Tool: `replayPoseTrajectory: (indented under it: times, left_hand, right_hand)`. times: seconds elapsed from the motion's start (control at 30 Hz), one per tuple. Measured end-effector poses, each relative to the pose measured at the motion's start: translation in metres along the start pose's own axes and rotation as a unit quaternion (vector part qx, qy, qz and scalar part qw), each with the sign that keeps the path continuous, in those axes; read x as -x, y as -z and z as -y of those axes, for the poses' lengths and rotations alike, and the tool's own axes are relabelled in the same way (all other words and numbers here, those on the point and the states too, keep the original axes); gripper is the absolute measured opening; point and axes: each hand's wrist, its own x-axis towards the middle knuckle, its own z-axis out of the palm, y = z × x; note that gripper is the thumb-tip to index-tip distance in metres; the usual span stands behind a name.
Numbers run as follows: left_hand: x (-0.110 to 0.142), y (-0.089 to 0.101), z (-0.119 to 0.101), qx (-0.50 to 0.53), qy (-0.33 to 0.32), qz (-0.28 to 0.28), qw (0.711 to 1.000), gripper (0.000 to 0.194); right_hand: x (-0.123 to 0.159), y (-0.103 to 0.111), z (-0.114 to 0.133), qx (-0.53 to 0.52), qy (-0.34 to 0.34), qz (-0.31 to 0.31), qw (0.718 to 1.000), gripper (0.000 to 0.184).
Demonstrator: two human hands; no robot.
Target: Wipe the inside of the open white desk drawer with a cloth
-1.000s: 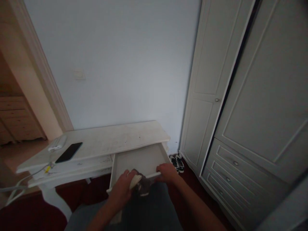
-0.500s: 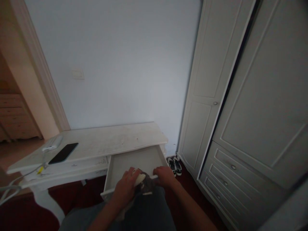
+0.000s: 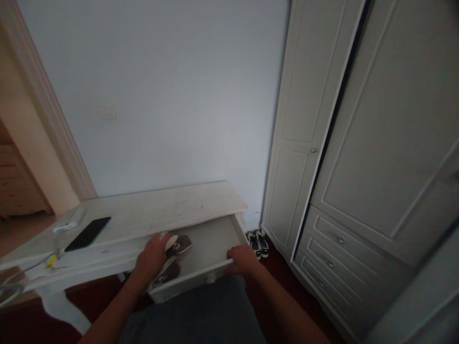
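The desk drawer (image 3: 210, 251) is pulled out, its inside facing up in front of me. At its left side, my left hand (image 3: 152, 258) has its fingers closed on a soft brown-and-cream patterned bundle (image 3: 181, 244). Part of this bundle lies over the drawer's left end, with another dark brown portion below; its exact kind is not clear. My right hand (image 3: 242, 260) grips the drawer's front panel near its right end, fingers over the top edge. A small knob (image 3: 211, 278) sits on the front panel between my hands.
On the white desk (image 3: 161, 205) lie a black phone (image 3: 88, 234) and a white device (image 3: 70, 219) at the left, with cables (image 3: 21, 279) trailing off. Black-and-white shoes (image 3: 257, 243) stand on the dark red floor. A large wardrobe (image 3: 351, 191) rises at the right.
My left hand has carried the bundle from above the drawer's front edge to its left side. My right hand has let go of the bundle and now holds the drawer front.
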Motion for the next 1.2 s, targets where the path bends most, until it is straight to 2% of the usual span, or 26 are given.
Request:
replayPoseTrajectory:
  times: [0.13, 0.23, 0.33, 0.4, 0.57, 0.7, 0.8, 0.9, 1.0, 1.13, 1.2]
  left_hand:
    - [-0.024, -0.006, 0.011, 0.047, 0.006, -0.026, 0.999, 0.045]
    - [-0.023, -0.011, 0.031, 0.117, -0.012, -0.034, 0.992, 0.045]
    - [0.0, -0.015, 0.05, 0.196, -0.05, -0.006, 0.979, 0.047]
    - [0.023, -0.013, 0.057, 0.237, -0.051, 0.024, 0.97, 0.05]
    - [0.071, 0.006, 0.048, 0.276, -0.022, 0.074, 0.958, 0.052]
    - [0.086, 0.021, 0.022, 0.256, -0.063, 0.105, 0.959, 0.046]
    - [0.09, 0.023, -0.003, 0.236, -0.088, 0.127, 0.959, 0.039]
    - [0.088, 0.015, -0.038, 0.193, -0.104, 0.123, 0.968, 0.039]
    - [0.08, 0.0, -0.086, 0.152, -0.126, 0.114, 0.974, 0.042]
    - [0.069, -0.019, -0.151, 0.115, -0.152, 0.104, 0.976, 0.044]
    - [0.063, -0.025, -0.173, 0.115, -0.169, 0.111, 0.973, 0.047]
  right_hand:
    - [0.0, -0.003, -0.002, 0.004, 0.005, -0.003, 1.0, 0.055]
    - [0.0, -0.005, -0.002, 0.0, 0.007, -0.008, 1.0, 0.055]
    - [0.0, -0.006, -0.002, -0.005, 0.007, -0.011, 1.0, 0.051]
    - [0.0, -0.005, -0.001, -0.01, 0.007, -0.013, 1.0, 0.051]
    - [0.002, -0.002, 0.0, -0.013, 0.006, -0.008, 1.0, 0.053]
    - [0.002, 0.0, 0.001, -0.004, 0.005, -0.004, 1.0, 0.052]
    - [0.002, 0.001, 0.001, 0.0, 0.004, -0.006, 1.0, 0.053]
    - [0.001, 0.001, 0.002, 0.002, 0.004, -0.005, 1.0, 0.054]
    - [0.0, 0.0, 0.001, 0.005, 0.004, -0.004, 1.0, 0.05]
    - [-0.005, -0.003, 0.0, 0.016, -0.005, 0.001, 1.0, 0.027]
    - [-0.007, -0.004, -0.002, 0.022, -0.015, 0.004, 1.0, 0.023]
